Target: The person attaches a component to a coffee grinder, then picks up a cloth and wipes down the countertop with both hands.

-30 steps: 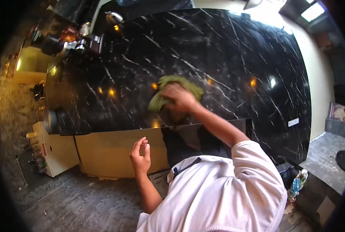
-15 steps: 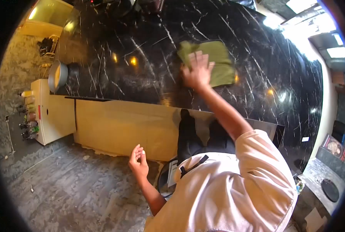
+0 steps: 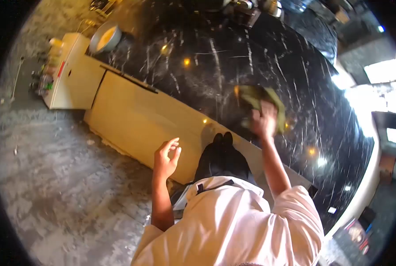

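A green cloth (image 3: 274, 98) lies bunched on the black marble-patterned counter (image 3: 233, 66), its far edge folded over. My right hand (image 3: 264, 120) grips it from above, with the fingers blurred by motion and the palm toward the counter. In front of the counter, away from it, my left hand (image 3: 166, 158) hangs in the air. Its fingers are loosely bent, the thumb stands apart, and nothing is in it.
A grey bowl (image 3: 105, 38) with something yellow inside sits at the counter's left end. Beside it stands a white cabinet (image 3: 74, 80) with several bottles (image 3: 43, 83) along its far side. Out-of-focus objects (image 3: 251, 9) line the counter's back. A small white piece (image 3: 332, 210) lies at the right.
My right hand has pulled the cloth nearer to the counter's front edge, and the cloth has gone from spread flat to bunched. My view has turned; my left hand stays raised and free.
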### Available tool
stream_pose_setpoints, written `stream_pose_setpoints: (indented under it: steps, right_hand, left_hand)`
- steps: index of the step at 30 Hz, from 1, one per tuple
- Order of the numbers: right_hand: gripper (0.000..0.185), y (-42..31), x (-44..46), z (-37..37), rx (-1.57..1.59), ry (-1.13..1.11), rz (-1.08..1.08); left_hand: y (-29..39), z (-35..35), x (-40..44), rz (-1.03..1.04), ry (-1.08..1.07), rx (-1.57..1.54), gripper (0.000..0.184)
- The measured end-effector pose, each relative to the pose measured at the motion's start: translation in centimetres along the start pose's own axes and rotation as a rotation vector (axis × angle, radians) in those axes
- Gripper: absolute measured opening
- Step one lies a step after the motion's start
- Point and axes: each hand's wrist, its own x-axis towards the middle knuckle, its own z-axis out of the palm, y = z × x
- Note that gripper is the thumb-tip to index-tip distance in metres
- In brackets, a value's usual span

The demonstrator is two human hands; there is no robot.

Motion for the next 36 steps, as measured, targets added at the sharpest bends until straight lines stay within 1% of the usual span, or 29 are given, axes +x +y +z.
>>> stream_pose_setpoints:
  steps: [1, 2, 3, 4, 5, 7, 8, 9, 11, 13, 16, 18, 19, 22, 24, 26, 28, 30, 32, 33, 35, 36]
  right_hand:
    - [0.070, 4.7, 0.5, -0.6, -0.105, 0.121, 0.020]
    - [0.073, 7.9, 0.2, -2.7, -0.066, 0.112, 0.220]
    - [0.075, 11.2, 0.3, -3.0, -0.166, 0.189, 0.401]
    - [0.078, 15.1, -0.3, -4.3, -0.029, 0.258, 0.454]
    - [0.080, 24.6, -0.1, -2.3, -0.339, 0.342, 0.366]
    - [0.081, 25.4, -2.2, -4.8, -0.222, 0.373, 0.862]
    - [0.082, 26.3, -2.5, -5.4, -0.220, 0.403, 1.004]
    - [0.084, 26.9, -2.5, -5.4, -0.200, 0.402, 1.079]
    - [0.087, 25.3, -1.4, -5.0, -0.177, 0.404, 1.188]
    - [0.089, 20.4, 1.9, -3.0, -0.155, 0.418, 1.220]
    - [0.091, 9.2, 6.9, 1.4, -0.183, 0.386, 1.159]
    - [0.086, -1.5, 9.0, 5.8, -0.288, 0.283, 0.920]
    - [0.085, -7.0, 9.8, 7.9, -0.321, 0.222, 0.836]
    - [0.082, -26.4, 10.7, 12.6, -0.332, 0.079, 0.572]
    - [0.081, -37.6, 11.8, 16.4, -0.312, 0.055, 0.365]
    - [0.079, -49.1, 12.7, 20.3, -0.297, 0.052, 0.157]
    - [0.077, -58.8, 13.6, 23.4, -0.247, 0.031, -0.053]
    - [0.075, -65.6, 13.1, 26.7, -0.206, 0.032, -0.251]
    - [0.071, -69.1, 11.1, 27.8, -0.218, -0.046, -0.393]
    - [0.068, -69.1, 9.6, 27.9, -0.163, 0.022, -0.501]
    - [0.069, -66.9, 7.7, 27.6, 0.002, 0.118, -0.631]
    - [0.067, -65.3, 6.7, 26.5, 0.019, 0.073, -0.626]
  left_hand:
    - [-0.5, -0.1, -0.9, -0.017, 0.035, -0.003, 0.036]
    - [-1.3, -0.1, -1.7, -0.036, 0.064, 0.000, 0.036]
    - [-2.1, -0.2, -2.3, -0.049, 0.088, 0.003, 0.036]
    - [-2.9, -0.3, -2.9, -0.060, 0.108, 0.005, 0.036]
    - [-3.8, -0.4, -3.1, -0.066, 0.125, 0.005, 0.036]
    - [-6.6, -0.5, -5.0, -0.146, 0.146, 0.010, 0.036]
    - [-7.6, -0.7, -5.9, -0.150, 0.149, 0.005, 0.036]
    - [-8.6, -0.8, -6.5, -0.214, 0.162, -0.019, 0.037]
    - [-10.4, -1.2, -8.0, -0.323, 0.178, -0.073, 0.038]
    - [-12.8, -2.3, -8.4, -0.350, 0.192, -0.104, 0.039]
    - [-16.8, -4.8, -7.0, -0.372, 0.177, -0.135, 0.038]
    - [-18.9, -7.3, -4.0, -0.386, 0.141, -0.169, 0.038]
    - [-19.9, -8.6, -2.3, -0.394, 0.125, -0.186, 0.039]
    - [-22.7, -14.7, 2.8, -0.388, 0.121, -0.208, 0.039]
    - [-23.6, -18.8, 5.6, -0.380, 0.149, -0.251, 0.040]
    - [-25.9, -22.5, 7.2, -0.388, 0.164, -0.277, 0.040]
    - [-28.8, -25.4, 7.3, -0.472, 0.226, -0.282, 0.041]
    - [-31.0, -27.7, 6.9, -0.552, 0.278, -0.279, 0.041]
    - [-32.5, -30.4, 7.1, -0.575, 0.244, -0.236, 0.042]
    - [-33.0, -31.6, 7.5, -0.587, 0.221, -0.205, 0.043]
    - [-33.3, -33.2, 9.2, -0.590, 0.152, -0.147, 0.044]
    - [-33.1, -33.8, 10.6, -0.560, 0.099, -0.134, 0.044]
